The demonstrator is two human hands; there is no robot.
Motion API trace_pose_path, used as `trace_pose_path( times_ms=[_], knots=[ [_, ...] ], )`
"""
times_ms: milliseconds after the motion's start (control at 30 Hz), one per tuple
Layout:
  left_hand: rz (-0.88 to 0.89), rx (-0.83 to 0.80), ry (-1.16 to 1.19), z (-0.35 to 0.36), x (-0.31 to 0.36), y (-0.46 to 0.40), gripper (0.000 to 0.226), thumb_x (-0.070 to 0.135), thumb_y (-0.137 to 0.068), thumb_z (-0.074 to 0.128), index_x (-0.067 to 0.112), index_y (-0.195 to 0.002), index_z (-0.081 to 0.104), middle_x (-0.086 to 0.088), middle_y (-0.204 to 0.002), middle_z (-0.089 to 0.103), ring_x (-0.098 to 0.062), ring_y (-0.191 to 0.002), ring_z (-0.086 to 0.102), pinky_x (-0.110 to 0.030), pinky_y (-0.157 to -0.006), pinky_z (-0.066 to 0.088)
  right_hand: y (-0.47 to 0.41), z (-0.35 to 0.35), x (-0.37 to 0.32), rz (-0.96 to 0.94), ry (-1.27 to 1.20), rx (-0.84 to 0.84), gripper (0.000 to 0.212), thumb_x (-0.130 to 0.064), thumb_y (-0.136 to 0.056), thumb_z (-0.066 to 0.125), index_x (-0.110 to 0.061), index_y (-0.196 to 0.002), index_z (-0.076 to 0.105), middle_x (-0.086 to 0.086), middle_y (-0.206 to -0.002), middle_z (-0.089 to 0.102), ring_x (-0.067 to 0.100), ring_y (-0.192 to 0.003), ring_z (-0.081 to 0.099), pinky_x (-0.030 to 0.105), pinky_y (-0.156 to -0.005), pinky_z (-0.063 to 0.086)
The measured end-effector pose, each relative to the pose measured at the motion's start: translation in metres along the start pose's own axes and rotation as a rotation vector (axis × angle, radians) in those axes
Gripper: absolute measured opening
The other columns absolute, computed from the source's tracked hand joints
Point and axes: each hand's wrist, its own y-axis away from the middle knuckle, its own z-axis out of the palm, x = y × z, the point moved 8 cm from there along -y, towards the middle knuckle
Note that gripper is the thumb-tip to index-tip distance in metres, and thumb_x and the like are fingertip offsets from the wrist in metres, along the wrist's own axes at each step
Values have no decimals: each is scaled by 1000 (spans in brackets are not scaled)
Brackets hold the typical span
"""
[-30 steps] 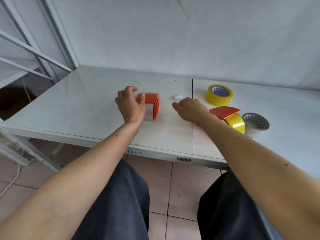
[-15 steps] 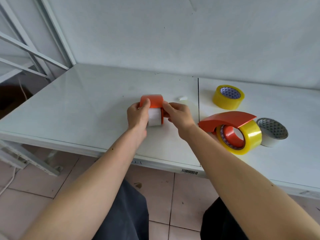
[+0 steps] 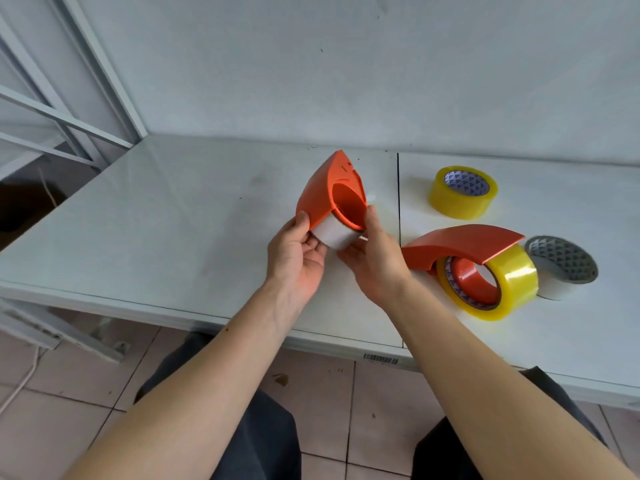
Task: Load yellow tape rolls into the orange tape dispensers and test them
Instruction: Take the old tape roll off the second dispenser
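Both hands have lifted the orange plastic tape dispenser with a white empty core (image 3: 332, 199) off the white surface (image 3: 173, 230) since the earlier frame, where it was standing on the surface between them. Now it is held in the air at the middle of the frame, tilted, with its open round hub facing the camera. The left hand (image 3: 298, 254) holds the dispenser from the left side, thumb on the orange shell and fingers curled under the white core. The right hand (image 3: 374, 258) holds it from the right, thumb against the hub rim and fingers under the core. Both grips are closed around this one dispenser.

At the right of the frame a second orange tape dispenser loaded with a yellow roll (image 3: 481, 268) lies on the surface, so one loading looks done; I cannot tell if it is tested. A loose yellow tape roll (image 3: 462, 192) stands in the upper right part, well apart from the hands, and I judge it is meant for the held dispenser. A white empty cardboard core with a patterned inside (image 3: 562, 268) lies just beside the loaded dispenser, at the far right.

What is left, I think: take the white core out, put the yellow roll on the hub, and test.
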Motion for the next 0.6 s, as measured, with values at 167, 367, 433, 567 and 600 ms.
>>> trace_pose_path(
  times_ms=[167,367,433,567,600],
  knots=[
    [-36,-24,-38,2,-4,-1,19,6,-100,44,5,-100,64,-6,-82,76,-14,-78,74,-27,-76,59,-3,1,-8,-9,-117,-47,27,-34,-104,43,-17,-100,65,8,-102,67,23,-96,64,37,-83,53],
    [-60,15,-351,-2,-8,-5,24,14,-101,42,13,-93,64,-7,-93,69,-22,-97,64,-32,-93,52,-4,-4,-19,-77,-234,-35,24,-24,-102,50,-6,-114,61,7,-89,59,18,-81,62,33,-81,52],
    [-79,50,-407,-5,-10,-7,28,30,-103,41,16,-93,64,-7,-104,68,-21,-108,61,-35,-103,46,-1,-3,-24,-124,-242,-41,27,-21,-102,51,-3,-120,59,7,-91,58,14,-77,62,27,-75,50],
    [-27,40,-558,-6,-8,-8,50,47,-102,31,13,-119,64,-9,-119,69,-22,-119,61,-37,-105,46,1,-4,-23,-185,-165,-35,50,-24,-97,61,0,-138,46,13,-122,56,10,-83,64,26,-86,49],
    [-13,35,-572,-5,-7,-7,52,48,-102,30,13,-123,62,-11,-120,68,-24,-118,62,-39,-104,48,0,-5,-22,-197,-155,-36,51,-24,-95,64,1,-135,46,12,-123,55,9,-83,64,26,-87,48]
  ],
)
